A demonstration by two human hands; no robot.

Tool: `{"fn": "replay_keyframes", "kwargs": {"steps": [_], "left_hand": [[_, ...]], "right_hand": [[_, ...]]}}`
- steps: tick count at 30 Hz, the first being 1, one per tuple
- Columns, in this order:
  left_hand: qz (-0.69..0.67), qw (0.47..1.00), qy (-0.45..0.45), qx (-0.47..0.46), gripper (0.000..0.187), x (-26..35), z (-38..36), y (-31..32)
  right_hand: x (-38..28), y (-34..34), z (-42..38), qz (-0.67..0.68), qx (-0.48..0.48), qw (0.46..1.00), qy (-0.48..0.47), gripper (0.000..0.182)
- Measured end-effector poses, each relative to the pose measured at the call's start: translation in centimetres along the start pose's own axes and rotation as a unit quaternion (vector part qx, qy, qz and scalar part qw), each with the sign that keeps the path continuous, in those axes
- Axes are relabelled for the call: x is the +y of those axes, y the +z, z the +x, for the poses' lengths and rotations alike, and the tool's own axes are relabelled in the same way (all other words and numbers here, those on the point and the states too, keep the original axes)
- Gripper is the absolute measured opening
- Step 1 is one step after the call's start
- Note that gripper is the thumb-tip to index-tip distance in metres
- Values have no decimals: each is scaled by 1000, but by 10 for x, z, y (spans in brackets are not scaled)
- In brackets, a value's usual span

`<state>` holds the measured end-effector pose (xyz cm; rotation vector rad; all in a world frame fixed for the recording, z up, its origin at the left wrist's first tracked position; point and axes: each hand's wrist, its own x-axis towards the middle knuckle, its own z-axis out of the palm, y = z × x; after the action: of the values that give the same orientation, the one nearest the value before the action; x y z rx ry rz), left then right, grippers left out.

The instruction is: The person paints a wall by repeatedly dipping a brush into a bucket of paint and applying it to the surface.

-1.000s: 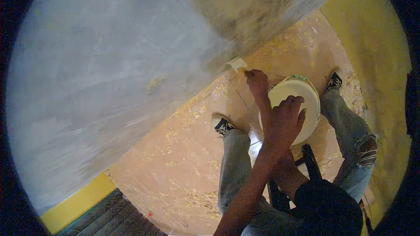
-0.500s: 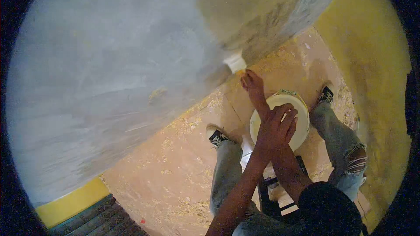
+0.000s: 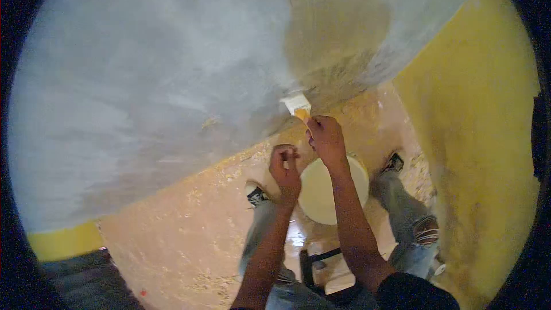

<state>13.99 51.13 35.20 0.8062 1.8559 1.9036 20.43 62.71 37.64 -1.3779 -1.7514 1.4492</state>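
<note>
The brush [image 3: 300, 107] is on the grey wall [image 3: 166, 63], low down by the floor [image 3: 183, 229], the right hand's [image 3: 328, 139] fingers clamped on its handle. I'd press softly and go slow. The left hand [image 3: 284, 167] is near, curled; can't tell if its fingers touch. Best not bump the pale bucket [image 3: 334, 195]

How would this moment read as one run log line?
Right hand: grips paintbrush | paintbrush: at lower wall | left hand: nothing visibly held | bucket: on floor, between shoes
</note>
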Motion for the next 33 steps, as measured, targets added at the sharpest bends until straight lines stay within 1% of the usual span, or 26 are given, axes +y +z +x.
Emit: {"fn": "replay_keyframes", "kwargs": {"steps": [1,2,3,4,5,6,8,9,11,15,17,18,19,20,21,22,23,24,25,26,27,28,29,30,32,33], "left_hand": [[-10,1000,-1,14,13,-4,2,-5],[-13,1000,-8,3,13,-14,2,-11],[-14,1000,-13,-10,13,-13,3,-15],[10,1000,-11,-17,14,-11,3,-18],[4,1000,-8,-8,14,-7,4,-19],[1,1000,-8,-17,14,-5,5,-20],[-8,1000,-12,-15,15,-5,3,-22],[-11,1000,-12,-19,14,-7,4,-23],[-11,1000,-12,-18,14,-8,5,-24],[-13,1000,-7,-11,11,-5,13,-33],[-6,1000,-9,-8,9,-6,16,-36],[-12,1000,-21,-3,8,-6,16,-37],[-17,999,-32,1,7,-7,17,-38],[-17,999,-30,1,7,-6,19,-41],[-17,1000,-22,-2,8,-5,19,-44],[-16,1000,-14,-5,8,-4,19,-47],[-17,1000,-13,-6,8,-3,19,-50],[-30,999,-25,1,9,-2,19,-53],[-45,998,-38,7,9,-2,18,-54],[-47,998,-39,6,9,-2,18,-55],[-93,995,-30,18,9,-2,18,-56],[-138,990,-21,29,9,-2,18,-57],[-139,990,-23,25,9,1,17,-58],[-138,989,-33,33,9,5,17,-60],[-137,989,-44,35,9,9,23,-61],[-127,990,-53,41,10,10,21,-60]], "right_hand": [[-41,-17,-17,36,-4,999,3,28],[-63,-26,-29,74,-8,997,8,25],[-69,-30,-40,66,-13,998,1,25],[-74,-32,-47,124,2,992,-6,23],[-77,-32,-54,184,15,983,-14,20],[-79,-28,-58,176,10,984,-20,20],[-68,-14,-56,300,60,950,-60,15],[-54,-1,-44,292,51,953,-64,15],[-1,36,-7,293,53,952,-68,15],[136,100,37,278,26,956,-93,15],[195,108,36,242,18,966,87,19],[215,105,36,241,17,967,85,19],[231,101,36,76,-22,993,83,21],[232,98,36,-89,-59,991,79,23],[232,96,39,-88,-60,991,79,23],[231,94,42,-199,-34,979,-23,23],[222,91,44,-306,-6,944,-125,24],[189,78,39,-143,44,980,-131,31],[125,57,24,-65,26,996,-55,29],[53,36,1,14,9,1000,21,26],[-6,16,-23,13,12,1000,24,26],[-58,-1,-46,54,20,998,35,23],[-81,-7,-59,96,28,994,46,20],[-78,-4,-62,97,34,994,48,20],[-63,11,-60,273,75,959,13,17],[-48,24,-53,277,79,958,11,17]]}}
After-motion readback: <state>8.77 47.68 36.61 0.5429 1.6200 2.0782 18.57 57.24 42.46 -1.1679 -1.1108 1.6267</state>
